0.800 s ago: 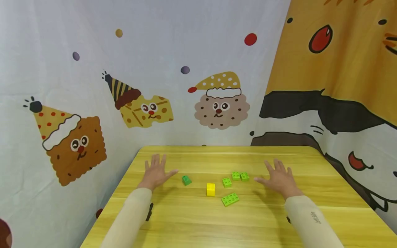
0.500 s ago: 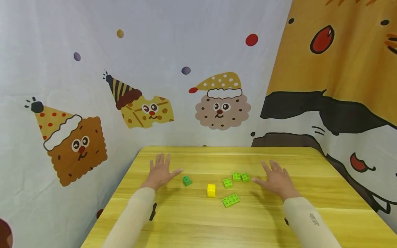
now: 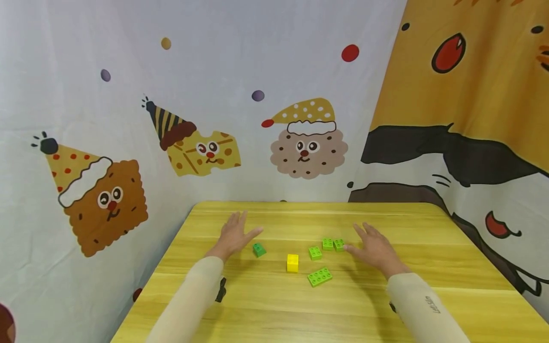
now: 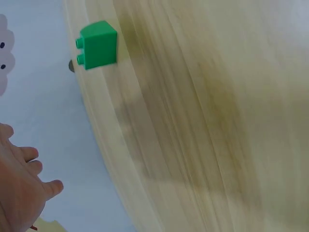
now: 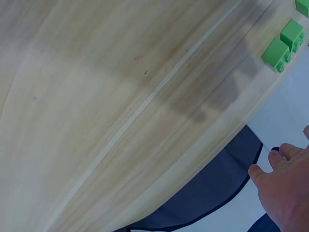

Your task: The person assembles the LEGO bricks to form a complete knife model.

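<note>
Over the left part of the table, my left hand (image 3: 233,237) holds nothing, its fingers extended and thumb pointing right. Closest to it is a dark green sloped toy brick (image 3: 259,249), whose two studs show in the left wrist view (image 4: 99,45). My right hand (image 3: 376,247) is also without anything in it, fingers spread, its thumb tip beside a light green square brick (image 3: 339,245). Another light green square brick (image 3: 328,244) sits against that one, and a third square brick (image 3: 315,253) lies nearer. A yellow brick (image 3: 292,263) and a longer light green brick (image 3: 320,277) lie between the hands.
The bricks lie on a wooden table (image 3: 274,314) with rounded far corners. Behind it hangs a white cloth (image 3: 240,57) printed with cartoon biscuits and cheese. An orange, black and white printed part (image 3: 463,95) covers the right side.
Both hands have moved inward, the left one rightward toward the dark green brick and the right one leftward toward the light green bricks. The bricks have stayed in place.
</note>
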`<control>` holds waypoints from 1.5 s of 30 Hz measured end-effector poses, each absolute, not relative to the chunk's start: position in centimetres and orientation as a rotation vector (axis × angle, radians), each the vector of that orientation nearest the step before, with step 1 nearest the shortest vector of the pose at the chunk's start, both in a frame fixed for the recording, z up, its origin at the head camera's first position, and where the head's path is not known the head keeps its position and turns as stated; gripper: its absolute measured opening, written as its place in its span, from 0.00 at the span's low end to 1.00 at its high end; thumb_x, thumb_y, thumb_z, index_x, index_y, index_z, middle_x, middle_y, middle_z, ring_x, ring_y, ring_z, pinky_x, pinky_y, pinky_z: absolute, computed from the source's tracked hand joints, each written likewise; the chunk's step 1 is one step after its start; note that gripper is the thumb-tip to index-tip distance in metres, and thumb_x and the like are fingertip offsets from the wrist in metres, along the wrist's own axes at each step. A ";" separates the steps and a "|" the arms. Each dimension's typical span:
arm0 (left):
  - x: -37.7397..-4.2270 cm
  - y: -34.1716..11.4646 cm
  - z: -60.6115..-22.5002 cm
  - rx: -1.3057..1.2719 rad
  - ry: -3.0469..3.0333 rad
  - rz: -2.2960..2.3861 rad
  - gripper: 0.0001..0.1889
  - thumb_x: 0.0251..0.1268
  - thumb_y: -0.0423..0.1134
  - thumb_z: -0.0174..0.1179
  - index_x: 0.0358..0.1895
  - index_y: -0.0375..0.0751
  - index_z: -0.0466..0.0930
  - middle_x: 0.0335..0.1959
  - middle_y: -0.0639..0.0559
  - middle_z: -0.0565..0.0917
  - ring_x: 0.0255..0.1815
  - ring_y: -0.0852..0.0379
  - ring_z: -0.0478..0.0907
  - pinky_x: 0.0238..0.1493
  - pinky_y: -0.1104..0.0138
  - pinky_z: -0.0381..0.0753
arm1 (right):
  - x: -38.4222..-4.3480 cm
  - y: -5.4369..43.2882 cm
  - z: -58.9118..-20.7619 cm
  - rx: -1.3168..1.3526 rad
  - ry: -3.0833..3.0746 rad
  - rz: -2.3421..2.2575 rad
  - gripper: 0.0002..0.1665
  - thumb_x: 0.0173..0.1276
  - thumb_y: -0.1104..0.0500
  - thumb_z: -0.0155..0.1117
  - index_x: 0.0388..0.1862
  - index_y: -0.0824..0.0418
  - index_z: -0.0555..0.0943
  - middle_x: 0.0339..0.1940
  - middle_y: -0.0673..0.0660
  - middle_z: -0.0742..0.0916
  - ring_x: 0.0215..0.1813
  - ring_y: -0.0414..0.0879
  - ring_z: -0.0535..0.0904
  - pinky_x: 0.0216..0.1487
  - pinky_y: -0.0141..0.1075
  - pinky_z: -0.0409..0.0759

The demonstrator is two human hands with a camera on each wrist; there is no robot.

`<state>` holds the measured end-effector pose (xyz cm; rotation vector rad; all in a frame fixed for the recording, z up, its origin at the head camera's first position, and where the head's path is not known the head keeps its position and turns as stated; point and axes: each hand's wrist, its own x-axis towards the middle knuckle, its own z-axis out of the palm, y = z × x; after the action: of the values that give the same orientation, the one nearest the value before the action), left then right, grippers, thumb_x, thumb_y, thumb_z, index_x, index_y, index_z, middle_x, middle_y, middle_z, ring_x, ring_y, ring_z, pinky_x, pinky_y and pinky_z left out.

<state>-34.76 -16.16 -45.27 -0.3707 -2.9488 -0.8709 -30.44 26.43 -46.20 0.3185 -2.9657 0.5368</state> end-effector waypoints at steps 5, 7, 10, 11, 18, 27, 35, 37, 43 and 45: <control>-34.6 -15.2 -44.8 -0.360 -2.952 -0.989 0.53 0.64 0.77 0.42 0.81 0.44 0.41 0.80 0.37 0.44 0.79 0.38 0.39 0.73 0.40 0.40 | -30.4 25.7 -46.1 0.359 -2.951 0.597 0.52 0.70 0.33 0.59 0.77 0.67 0.60 0.75 0.76 0.59 0.72 0.75 0.54 0.65 0.70 0.55; -34.5 -14.8 -44.6 -0.363 -2.943 -1.054 0.53 0.64 0.77 0.43 0.81 0.45 0.41 0.80 0.38 0.44 0.79 0.38 0.39 0.73 0.39 0.40 | -30.4 25.3 -46.1 0.371 -2.949 0.623 0.52 0.69 0.32 0.58 0.77 0.67 0.60 0.75 0.75 0.59 0.72 0.75 0.55 0.65 0.70 0.56; -34.4 -14.3 -44.4 -0.377 -2.924 -1.169 0.52 0.64 0.76 0.44 0.81 0.47 0.42 0.80 0.39 0.45 0.79 0.38 0.41 0.72 0.38 0.42 | -30.5 24.9 -46.3 0.399 -2.949 0.653 0.54 0.68 0.30 0.58 0.77 0.66 0.60 0.75 0.75 0.60 0.72 0.75 0.55 0.65 0.69 0.57; -34.4 -14.1 -44.3 -0.389 -2.915 -1.200 0.51 0.64 0.76 0.45 0.81 0.47 0.43 0.80 0.39 0.46 0.79 0.38 0.41 0.71 0.37 0.43 | -30.5 24.7 -46.4 0.401 -2.951 0.670 0.54 0.68 0.30 0.58 0.77 0.65 0.60 0.76 0.74 0.60 0.73 0.74 0.55 0.65 0.69 0.57; -34.2 -13.2 -44.6 -0.402 -2.876 -1.381 0.48 0.67 0.72 0.47 0.81 0.49 0.45 0.80 0.42 0.49 0.79 0.39 0.44 0.71 0.38 0.46 | -30.4 23.5 -46.6 0.450 -2.972 0.751 0.51 0.68 0.33 0.61 0.78 0.63 0.61 0.77 0.71 0.60 0.74 0.72 0.55 0.66 0.68 0.57; -33.8 -12.0 -44.6 -0.406 -2.835 -1.559 0.45 0.66 0.72 0.50 0.80 0.56 0.49 0.78 0.45 0.55 0.77 0.38 0.50 0.69 0.35 0.51 | -30.0 22.7 -46.5 0.445 -2.983 0.845 0.46 0.68 0.38 0.64 0.75 0.64 0.65 0.75 0.70 0.63 0.73 0.71 0.57 0.66 0.67 0.58; -32.9 -11.1 -45.4 -0.448 -2.816 -1.672 0.47 0.62 0.72 0.54 0.80 0.57 0.50 0.77 0.47 0.59 0.76 0.42 0.55 0.69 0.39 0.57 | -29.9 22.4 -47.4 0.387 -2.978 1.027 0.42 0.68 0.42 0.67 0.72 0.64 0.69 0.72 0.69 0.70 0.72 0.70 0.62 0.68 0.64 0.60; -32.7 -10.9 -45.6 -0.462 -2.803 -1.693 0.47 0.62 0.71 0.55 0.80 0.55 0.51 0.77 0.46 0.60 0.76 0.43 0.56 0.69 0.40 0.57 | -29.8 22.4 -47.6 0.367 -2.969 1.062 0.42 0.67 0.42 0.67 0.72 0.64 0.70 0.71 0.69 0.72 0.71 0.69 0.63 0.67 0.64 0.60; -32.2 -10.4 -46.1 -0.471 -2.776 -1.734 0.46 0.64 0.68 0.57 0.79 0.51 0.53 0.74 0.43 0.64 0.74 0.43 0.59 0.69 0.41 0.58 | -29.5 22.3 -48.2 0.336 -2.964 1.114 0.41 0.67 0.42 0.68 0.71 0.64 0.71 0.69 0.70 0.73 0.70 0.70 0.64 0.67 0.64 0.61; -32.1 -10.4 -46.3 -0.467 -2.773 -1.740 0.45 0.65 0.67 0.57 0.79 0.50 0.54 0.74 0.44 0.64 0.73 0.43 0.60 0.69 0.41 0.59 | -29.4 22.2 -48.3 0.338 -2.959 1.138 0.40 0.67 0.44 0.68 0.71 0.64 0.71 0.68 0.70 0.73 0.70 0.70 0.64 0.66 0.64 0.61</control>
<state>-32.06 -10.35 -46.30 -0.4669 -2.7728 -1.7404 -29.36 22.22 -48.30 0.3380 -2.9592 1.1378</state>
